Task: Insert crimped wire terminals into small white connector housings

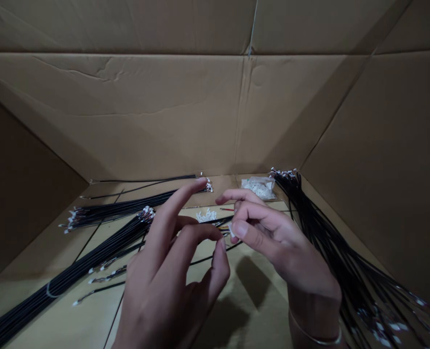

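My left hand (178, 261) is closed in a thumb-and-finger pinch at thin coloured wires (222, 228), its index finger raised. The wires, yellow and dark, run toward the right hand, and the fingertips partly hide their ends. Between the thumb and fingers of my right hand (273, 232) is a small white connector housing (232, 230). The two sets of fingertips are close together above the table. Just behind them lies a pile of white connector housings (206, 215). A short red wire (226, 209) shows near the right fingertips.
Bundles of black cables (102, 257) with white connectors lie on the left, with several single cables (109, 287) beside them. Another large cable bundle (331, 252) spreads down the right. A clear bag of white parts (258, 187) lies at the back. Cardboard walls (164, 116) surround the work surface.
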`<move>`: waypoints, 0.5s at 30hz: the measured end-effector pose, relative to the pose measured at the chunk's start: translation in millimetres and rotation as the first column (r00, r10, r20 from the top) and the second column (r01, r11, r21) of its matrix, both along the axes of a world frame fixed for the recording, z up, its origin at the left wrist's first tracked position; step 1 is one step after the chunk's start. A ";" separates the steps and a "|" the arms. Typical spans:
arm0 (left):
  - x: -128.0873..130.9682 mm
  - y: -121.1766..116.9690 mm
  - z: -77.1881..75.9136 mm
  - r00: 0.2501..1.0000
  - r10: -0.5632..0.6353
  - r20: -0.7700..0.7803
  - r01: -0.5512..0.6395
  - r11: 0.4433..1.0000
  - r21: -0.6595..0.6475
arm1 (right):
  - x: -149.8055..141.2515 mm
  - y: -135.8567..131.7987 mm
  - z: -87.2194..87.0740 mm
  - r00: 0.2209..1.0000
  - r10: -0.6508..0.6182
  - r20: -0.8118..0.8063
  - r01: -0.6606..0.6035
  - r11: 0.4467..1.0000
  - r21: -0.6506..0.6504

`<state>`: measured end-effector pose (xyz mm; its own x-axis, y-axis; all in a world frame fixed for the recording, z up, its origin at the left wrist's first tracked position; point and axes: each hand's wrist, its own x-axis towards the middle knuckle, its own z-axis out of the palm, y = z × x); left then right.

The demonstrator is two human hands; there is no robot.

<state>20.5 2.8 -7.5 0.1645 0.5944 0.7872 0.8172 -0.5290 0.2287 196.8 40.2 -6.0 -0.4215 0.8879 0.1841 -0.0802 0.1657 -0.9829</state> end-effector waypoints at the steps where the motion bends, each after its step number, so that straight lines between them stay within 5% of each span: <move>1: -0.1 0.0 0.4 1.000 -0.003 0.000 0.003 1.000 -0.003 | -0.1 0.0 -0.3 1.000 0.001 -0.006 -0.001 1.000 -0.003; 15: 1.0 0.4 -1.3 1.000 0.004 0.001 -0.004 0.999 -0.045 | -0.9 -0.5 -1.3 0.999 -0.020 0.024 0.019 0.999 0.034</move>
<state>21.5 3.2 -8.7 0.1612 0.6297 0.7599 0.8190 -0.5150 0.2531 195.9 39.7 -7.3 -0.4087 0.8896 0.2038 -0.0523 0.2001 -0.9784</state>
